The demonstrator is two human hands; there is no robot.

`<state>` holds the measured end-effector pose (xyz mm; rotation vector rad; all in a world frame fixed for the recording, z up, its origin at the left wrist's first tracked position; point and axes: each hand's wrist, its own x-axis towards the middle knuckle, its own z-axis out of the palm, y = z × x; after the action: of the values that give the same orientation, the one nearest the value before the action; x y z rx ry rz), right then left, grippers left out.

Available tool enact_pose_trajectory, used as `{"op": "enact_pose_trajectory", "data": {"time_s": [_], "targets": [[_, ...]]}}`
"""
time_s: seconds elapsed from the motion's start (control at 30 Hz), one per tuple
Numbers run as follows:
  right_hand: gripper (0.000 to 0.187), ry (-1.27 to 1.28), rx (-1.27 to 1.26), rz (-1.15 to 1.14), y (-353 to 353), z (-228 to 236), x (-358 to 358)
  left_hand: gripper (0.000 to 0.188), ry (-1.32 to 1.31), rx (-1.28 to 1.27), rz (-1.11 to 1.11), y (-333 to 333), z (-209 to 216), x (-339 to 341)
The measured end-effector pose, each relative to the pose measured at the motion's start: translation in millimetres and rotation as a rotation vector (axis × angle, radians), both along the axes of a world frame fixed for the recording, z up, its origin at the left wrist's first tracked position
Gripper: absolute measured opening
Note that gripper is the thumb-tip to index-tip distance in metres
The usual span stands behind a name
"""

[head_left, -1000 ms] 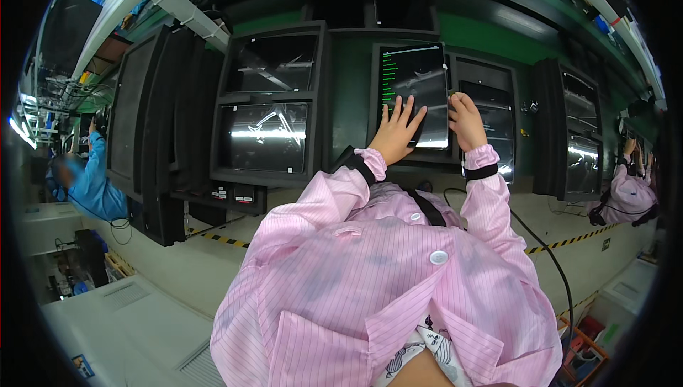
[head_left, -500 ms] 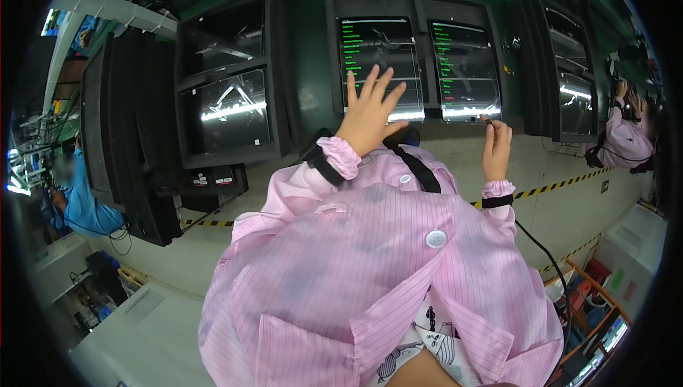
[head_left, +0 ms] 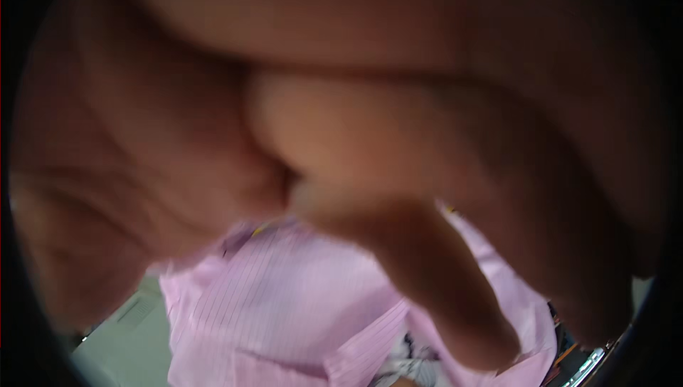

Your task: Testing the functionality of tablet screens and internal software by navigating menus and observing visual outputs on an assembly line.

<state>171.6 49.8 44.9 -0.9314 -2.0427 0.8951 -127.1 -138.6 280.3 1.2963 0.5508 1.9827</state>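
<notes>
A hand, by its side of entry my left hand (head_left: 356, 131), is right against the camera and fills most of the picture, blurred. Its palm lies toward the left and its fingers reach across to the right, slightly bent. A gap shows between the lowest finger and the one above it, and nothing is seen held. My right hand is out of sight. Below the fingers shows my pink striped smock (head_left: 284, 301), with a patterned garment (head_left: 409, 355) at its neck opening. The screens are hidden behind the hand.
At the lower left, a pale grey surface (head_left: 128, 337) shows beside the smock. Blurred orange bars (head_left: 567, 353) and a bright strip are at the lower right. Everything farther off is covered.
My left hand has come up from over the lit screen to the camera, hiding the screens and bench. My right hand, which held a cable end by the right screen, is no longer visible.
</notes>
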Motion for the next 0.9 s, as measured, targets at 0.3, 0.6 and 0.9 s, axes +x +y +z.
{"op": "enact_pose_trajectory", "data": {"time_s": [0.3, 0.6, 0.9], "targets": [[0.012, 0.026, -0.240, 0.144, -52, -6, -39, 0.063, 0.176, 0.380, 0.200, 64, 17, -14], [0.014, -0.004, -1.147, 0.250, -79, -41, -61, 0.061, 0.305, 0.138, 0.224, 21, 9, -21], [0.012, 0.180, -1.316, 0.232, -69, -44, -63, 0.058, 0.429, -0.119, 0.248, -4, 6, 6]]}}
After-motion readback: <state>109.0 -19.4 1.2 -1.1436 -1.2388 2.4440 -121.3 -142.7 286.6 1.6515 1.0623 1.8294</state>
